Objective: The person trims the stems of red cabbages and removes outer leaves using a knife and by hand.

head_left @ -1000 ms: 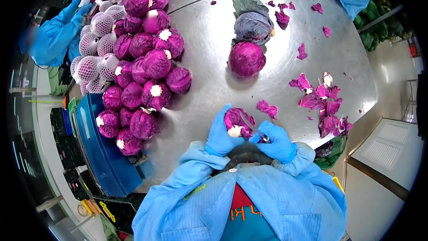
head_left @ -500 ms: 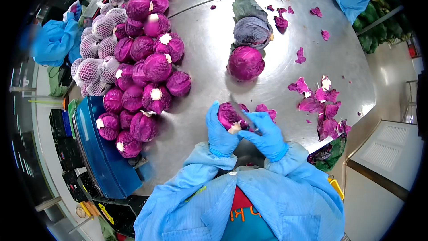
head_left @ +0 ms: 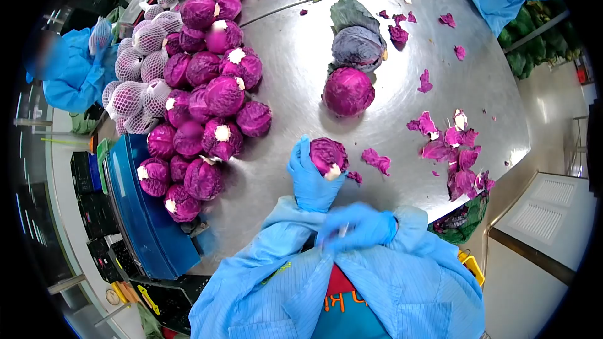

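My left hand [head_left: 312, 182], in a blue glove, is closed around a red cabbage [head_left: 328, 156] from its left and lower side. The cabbage's pale cut stem [head_left: 333, 172] faces down toward me. Close to my chest, my right hand [head_left: 358, 227] is curled and smeared by motion. A small pale glint shows at its fingers, but the knife blade seen earlier cannot be made out. Loose purple leaves [head_left: 375, 161] lie just right of the held cabbage. Beyond it sit another red cabbage [head_left: 348, 91] and a duller, greyish-purple one [head_left: 358, 48] with outer leaves.
Many red cabbages [head_left: 204, 103] are heaped at left, beside net-wrapped ones [head_left: 129, 97] and a blue bin [head_left: 141, 213]. Trimmed leaves [head_left: 461, 150] lie at right on the metal table [head_left: 282, 88]. A person in blue [head_left: 78, 69] holds a netted item at far left.
My right hand has left the cabbage and dropped back toward my chest; the knife blade no longer shows. The cabbage stays in my left hand, and the leaves beside it are now uncovered.
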Demonstrator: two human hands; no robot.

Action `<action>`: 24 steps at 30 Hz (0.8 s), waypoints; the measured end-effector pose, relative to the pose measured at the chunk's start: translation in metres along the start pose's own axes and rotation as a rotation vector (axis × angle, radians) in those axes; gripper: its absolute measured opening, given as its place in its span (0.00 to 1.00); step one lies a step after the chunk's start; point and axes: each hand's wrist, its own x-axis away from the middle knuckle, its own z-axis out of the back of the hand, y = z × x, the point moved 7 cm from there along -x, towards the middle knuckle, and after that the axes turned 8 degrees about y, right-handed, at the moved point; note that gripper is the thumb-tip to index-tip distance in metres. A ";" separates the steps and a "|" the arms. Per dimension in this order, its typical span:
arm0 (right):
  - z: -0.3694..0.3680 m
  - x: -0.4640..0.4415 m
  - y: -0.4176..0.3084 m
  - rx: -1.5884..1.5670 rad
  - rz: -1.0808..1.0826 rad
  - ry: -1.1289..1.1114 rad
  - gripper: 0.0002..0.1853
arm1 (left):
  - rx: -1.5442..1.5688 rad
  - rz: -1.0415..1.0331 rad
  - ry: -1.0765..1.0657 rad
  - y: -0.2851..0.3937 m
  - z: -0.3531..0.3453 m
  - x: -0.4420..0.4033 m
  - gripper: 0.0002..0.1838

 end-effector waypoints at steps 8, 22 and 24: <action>0.072 0.018 -0.006 0.393 0.014 0.400 0.22 | 1.287 0.788 -0.593 -0.026 -0.015 0.012 0.53; 0.085 0.005 -0.025 0.198 0.310 0.666 0.20 | 1.335 0.571 -0.739 -0.006 -0.004 0.009 0.57; 0.089 0.011 -0.015 0.196 0.278 0.703 0.18 | 1.348 0.627 -0.746 -0.004 -0.007 0.012 0.56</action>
